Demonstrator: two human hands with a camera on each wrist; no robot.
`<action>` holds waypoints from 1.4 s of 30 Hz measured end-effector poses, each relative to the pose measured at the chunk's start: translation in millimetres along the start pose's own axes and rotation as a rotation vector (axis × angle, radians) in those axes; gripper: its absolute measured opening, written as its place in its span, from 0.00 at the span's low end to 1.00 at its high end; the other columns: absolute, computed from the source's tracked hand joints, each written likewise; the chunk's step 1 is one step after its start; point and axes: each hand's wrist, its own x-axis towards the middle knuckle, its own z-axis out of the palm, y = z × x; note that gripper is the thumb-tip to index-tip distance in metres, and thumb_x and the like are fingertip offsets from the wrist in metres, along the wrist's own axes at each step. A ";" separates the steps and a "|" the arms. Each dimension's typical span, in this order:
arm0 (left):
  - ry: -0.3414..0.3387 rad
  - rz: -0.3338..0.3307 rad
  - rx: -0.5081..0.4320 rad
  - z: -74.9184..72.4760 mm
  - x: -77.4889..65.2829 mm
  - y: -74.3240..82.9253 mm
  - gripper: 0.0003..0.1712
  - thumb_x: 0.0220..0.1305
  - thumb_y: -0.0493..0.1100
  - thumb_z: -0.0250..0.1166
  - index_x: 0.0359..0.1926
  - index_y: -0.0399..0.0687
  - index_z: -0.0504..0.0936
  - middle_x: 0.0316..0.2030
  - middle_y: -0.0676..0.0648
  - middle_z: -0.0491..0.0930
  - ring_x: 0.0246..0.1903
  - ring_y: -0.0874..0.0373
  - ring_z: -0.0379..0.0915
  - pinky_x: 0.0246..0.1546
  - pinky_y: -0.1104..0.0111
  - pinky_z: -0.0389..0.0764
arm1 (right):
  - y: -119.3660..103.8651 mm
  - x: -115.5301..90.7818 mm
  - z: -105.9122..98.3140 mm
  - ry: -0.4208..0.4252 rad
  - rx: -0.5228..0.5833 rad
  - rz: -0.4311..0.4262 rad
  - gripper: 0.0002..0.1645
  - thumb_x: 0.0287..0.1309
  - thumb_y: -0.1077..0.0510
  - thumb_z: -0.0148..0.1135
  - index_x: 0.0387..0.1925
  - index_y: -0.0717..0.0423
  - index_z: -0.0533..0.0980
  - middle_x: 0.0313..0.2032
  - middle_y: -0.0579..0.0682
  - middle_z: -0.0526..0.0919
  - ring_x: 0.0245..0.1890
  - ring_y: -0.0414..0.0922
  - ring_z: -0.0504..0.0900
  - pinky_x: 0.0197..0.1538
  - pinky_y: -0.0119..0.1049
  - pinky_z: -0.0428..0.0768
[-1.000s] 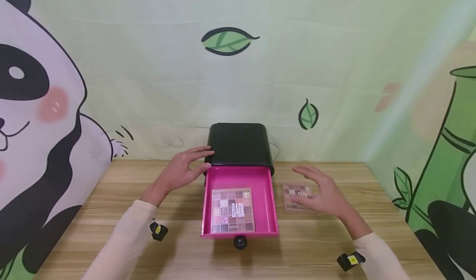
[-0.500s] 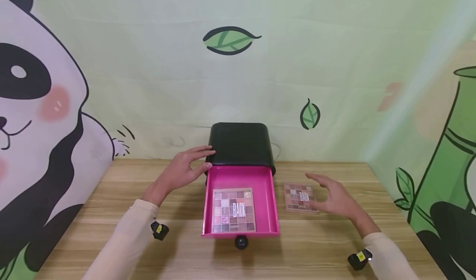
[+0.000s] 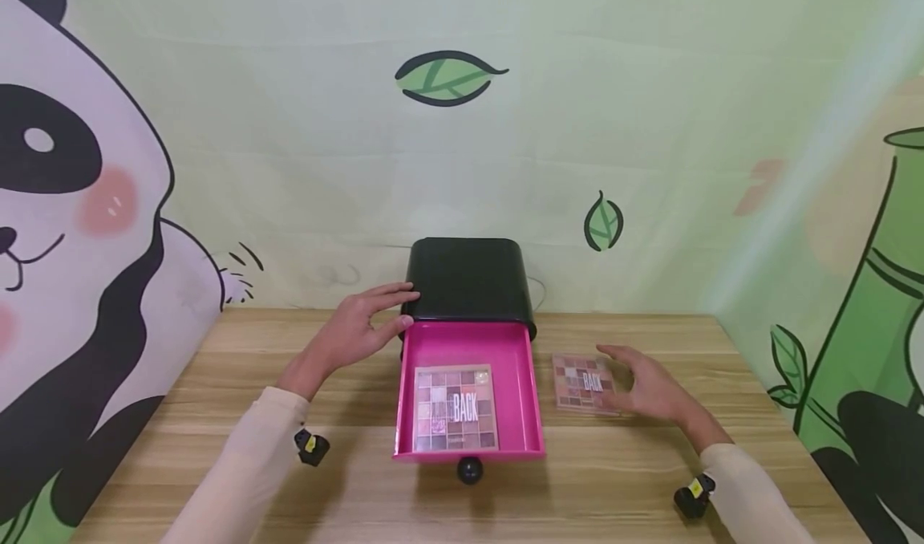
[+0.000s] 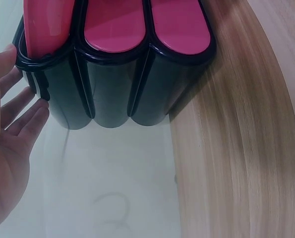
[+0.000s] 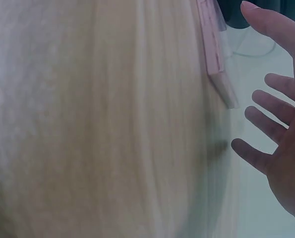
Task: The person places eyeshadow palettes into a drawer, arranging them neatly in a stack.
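Note:
A black drawer unit (image 3: 468,279) stands at the back of the table, its pink top drawer (image 3: 514,391) pulled out. In that drawer lies an eyeshadow palette (image 3: 455,409) marked "BACK". My left hand (image 3: 354,329) rests on the unit's left top edge with extended fingers; the left wrist view shows the fingertips (image 4: 38,111) against its side. A second eyeshadow palette (image 3: 577,379) lies flat on the table right of the drawer. Over its right edge is my right hand (image 3: 650,387), thumb and fingers spread apart. The right wrist view shows a gap between that hand and the palette (image 5: 212,44).
A round black knob (image 3: 470,470) projects from the drawer's front. Lower pink drawers (image 4: 115,27) are closed in the left wrist view. The wooden table (image 3: 599,480) meets a printed cloth backdrop (image 3: 462,167) just behind the unit.
My right hand has moved right, from over the second palette to its right edge, then a little lower. My left hand stays on the unit. Both palettes and the drawer stay put.

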 end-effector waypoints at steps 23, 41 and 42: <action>-0.005 0.016 0.002 -0.6 1.9 -2.5 0.29 0.71 0.56 0.65 0.68 0.51 0.78 0.69 0.44 0.73 0.70 0.44 0.67 0.65 0.47 0.74 | 10.9 6.5 4.8 -0.163 0.006 0.001 0.75 0.37 0.35 0.84 0.75 0.73 0.56 0.73 0.72 0.61 0.73 0.70 0.60 0.72 0.66 0.60; -0.005 0.008 0.004 1.3 -0.2 -2.7 0.30 0.71 0.58 0.65 0.68 0.54 0.78 0.70 0.44 0.73 0.70 0.44 0.67 0.64 0.47 0.75 | 8.6 0.4 1.0 -0.123 -0.031 -0.008 0.72 0.38 0.34 0.83 0.73 0.72 0.60 0.72 0.72 0.63 0.72 0.71 0.62 0.71 0.66 0.61; -0.005 0.007 0.003 1.1 -0.3 -2.6 0.30 0.70 0.58 0.65 0.68 0.54 0.78 0.70 0.45 0.73 0.70 0.44 0.67 0.64 0.47 0.75 | 8.2 -0.1 1.0 -0.112 -0.034 -0.007 0.72 0.38 0.34 0.83 0.73 0.72 0.60 0.72 0.73 0.63 0.72 0.71 0.62 0.71 0.66 0.61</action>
